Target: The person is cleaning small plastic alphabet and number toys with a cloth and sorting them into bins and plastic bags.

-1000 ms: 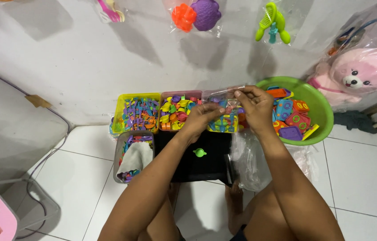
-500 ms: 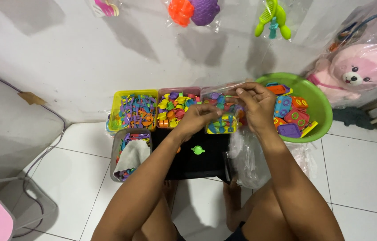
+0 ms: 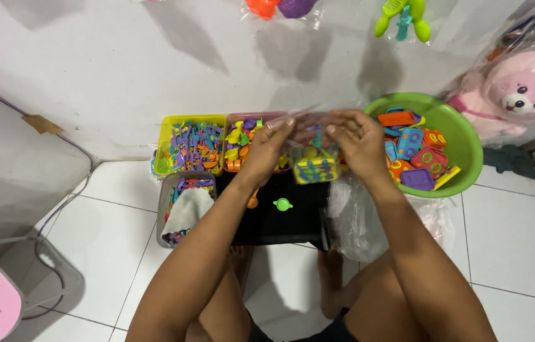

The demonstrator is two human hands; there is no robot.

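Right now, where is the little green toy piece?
In the head view, the green piece lies alone on the black tray, near the middle, just below both hands and right of the grey tub.

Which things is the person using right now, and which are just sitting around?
In use:
- left hand and right hand, both holding the clear plastic bag
- small toy pieces in the bag
- yellow bin and pink bin of toy parts, close by

Lying about:
- green basin
- pink plush bear
- green piece on the black board
- grey bin
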